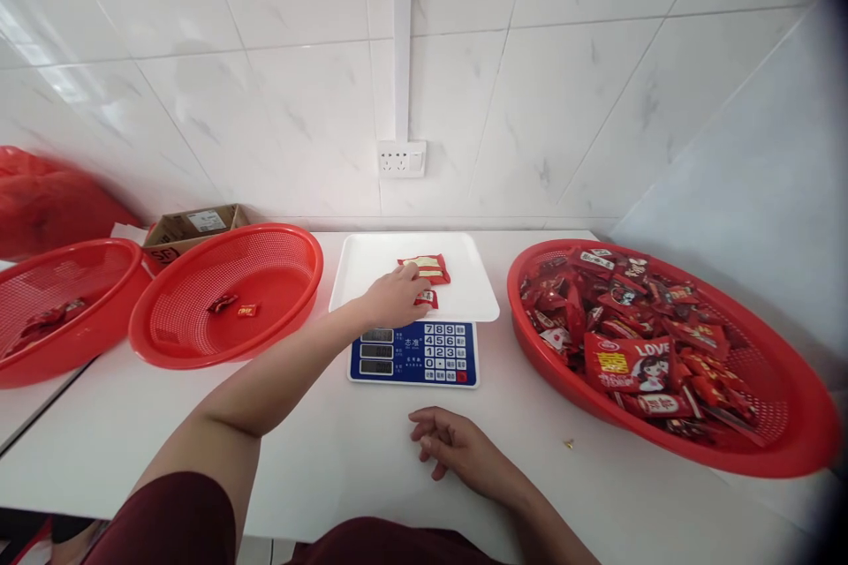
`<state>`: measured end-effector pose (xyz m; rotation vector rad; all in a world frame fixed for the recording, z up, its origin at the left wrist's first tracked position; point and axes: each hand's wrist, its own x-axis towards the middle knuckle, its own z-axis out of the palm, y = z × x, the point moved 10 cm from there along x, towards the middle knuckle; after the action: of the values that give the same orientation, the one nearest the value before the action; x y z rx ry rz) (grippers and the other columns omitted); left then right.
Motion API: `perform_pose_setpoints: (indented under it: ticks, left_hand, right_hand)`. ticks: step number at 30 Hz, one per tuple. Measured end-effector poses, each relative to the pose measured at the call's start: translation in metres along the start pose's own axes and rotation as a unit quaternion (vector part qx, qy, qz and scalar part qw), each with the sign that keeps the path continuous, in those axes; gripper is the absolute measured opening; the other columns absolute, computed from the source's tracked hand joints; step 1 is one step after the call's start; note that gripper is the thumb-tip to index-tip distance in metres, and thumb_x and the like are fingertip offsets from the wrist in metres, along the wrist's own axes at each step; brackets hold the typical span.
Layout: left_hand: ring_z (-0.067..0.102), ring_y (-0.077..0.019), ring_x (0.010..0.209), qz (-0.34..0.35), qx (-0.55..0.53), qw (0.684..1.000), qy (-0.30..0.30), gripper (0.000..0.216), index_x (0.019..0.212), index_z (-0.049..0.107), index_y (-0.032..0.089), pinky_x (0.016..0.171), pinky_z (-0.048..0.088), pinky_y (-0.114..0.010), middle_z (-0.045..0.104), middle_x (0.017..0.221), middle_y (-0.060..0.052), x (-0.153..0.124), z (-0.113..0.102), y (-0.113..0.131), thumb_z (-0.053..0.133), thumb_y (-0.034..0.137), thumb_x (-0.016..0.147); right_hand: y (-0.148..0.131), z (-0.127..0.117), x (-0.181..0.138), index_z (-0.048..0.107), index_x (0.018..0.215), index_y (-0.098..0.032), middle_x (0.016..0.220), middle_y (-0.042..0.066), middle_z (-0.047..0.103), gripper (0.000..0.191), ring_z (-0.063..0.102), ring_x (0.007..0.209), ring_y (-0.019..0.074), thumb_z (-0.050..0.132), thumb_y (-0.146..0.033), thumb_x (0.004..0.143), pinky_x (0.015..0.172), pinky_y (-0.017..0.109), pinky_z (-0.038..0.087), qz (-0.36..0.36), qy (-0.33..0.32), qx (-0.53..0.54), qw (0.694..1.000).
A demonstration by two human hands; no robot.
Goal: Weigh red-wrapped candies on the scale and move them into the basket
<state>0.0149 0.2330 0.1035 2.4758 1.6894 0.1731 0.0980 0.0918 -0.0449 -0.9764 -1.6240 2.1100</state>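
Note:
My left hand (396, 296) is over the white weighing tray (358, 260), its fingers bent down and closed on a small red candy packet (427, 298); part of that packet is hidden under the fingers. Just behind lies a larger red and cream snack packet (432, 267), touching or nearly touching the fingertips. The tray sits on a blue digital scale (412, 355) with a keypad and displays. My right hand (457, 450) rests over the white table in front of the scale, loosely curled with fingers apart and holding nothing.
At the right stands a red basket (805, 424) heaped with red candy packets. On the left are a red basket (265, 238) with a few packets, another red basket (119, 269), a cardboard box (199, 225) and red bags (53, 207). A tiny gold scrap (568, 443) lies on the table.

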Motion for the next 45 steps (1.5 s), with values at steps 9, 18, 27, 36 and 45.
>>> perform_pose_setpoints:
  ticks: [9,18,27,36,45]
  left_hand:
    - [0.051,-0.0242,0.100,0.000,0.025,0.999,0.043,0.029,0.107,0.054,0.020,0.076,0.046,-0.033,0.049,0.109,-0.008,-0.017,-0.023,-0.014,0.051,0.037,0.084]
    - [0.048,-0.0332,0.108,-0.244,0.104,0.953,0.149,0.036,0.113,0.056,0.020,0.088,0.042,-0.047,0.054,0.114,-0.013,-0.133,-0.078,-0.129,0.048,0.040,0.084]
    - [0.049,-0.0210,0.115,-0.157,-0.116,0.936,0.294,0.021,0.103,0.059,0.023,0.096,0.042,-0.036,0.062,0.109,-0.006,-0.202,-0.039,-0.088,0.046,0.032,0.088]
    - [0.060,-0.0168,0.097,-0.107,-0.216,0.929,0.280,0.017,0.098,0.061,0.023,0.084,0.050,-0.029,0.066,0.097,-0.006,-0.208,-0.015,-0.057,0.047,0.024,0.088]
    - [0.061,-0.0160,0.092,-0.082,-0.252,0.929,0.258,0.019,0.101,0.061,0.021,0.079,0.051,-0.028,0.066,0.096,-0.006,-0.211,-0.007,-0.042,0.047,0.021,0.088]
  right_hand:
    - [-0.091,-0.013,-0.013,0.063,0.105,-0.025,0.103,0.007,0.066,0.028,0.061,0.088,0.0207,0.046,-0.035,0.085,0.073,0.034,0.050,-0.139,0.106,-0.274,0.946]
    - [-0.204,-0.068,0.059,0.048,0.127,-0.021,0.138,0.009,0.042,0.043,0.029,0.131,0.0278,0.046,-0.027,0.084,0.104,0.047,0.030,-0.197,0.238,-0.549,0.777]
    - [-0.193,-0.087,0.112,0.043,0.133,-0.018,0.140,0.010,0.041,0.050,0.037,0.127,0.0287,0.048,-0.026,0.084,0.101,0.041,0.034,-0.111,0.135,-0.640,0.749]
    - [-0.233,-0.054,0.118,0.055,0.112,-0.014,0.093,0.010,0.068,0.033,0.066,0.076,0.0205,0.038,-0.031,0.090,0.073,0.038,0.053,-0.140,0.197,-0.344,0.907]
    - [-0.283,0.038,0.098,0.017,0.141,-0.038,0.152,0.001,0.014,0.067,0.030,0.133,0.0251,0.052,-0.048,0.084,0.103,0.047,0.037,-0.306,0.032,-0.222,0.925]
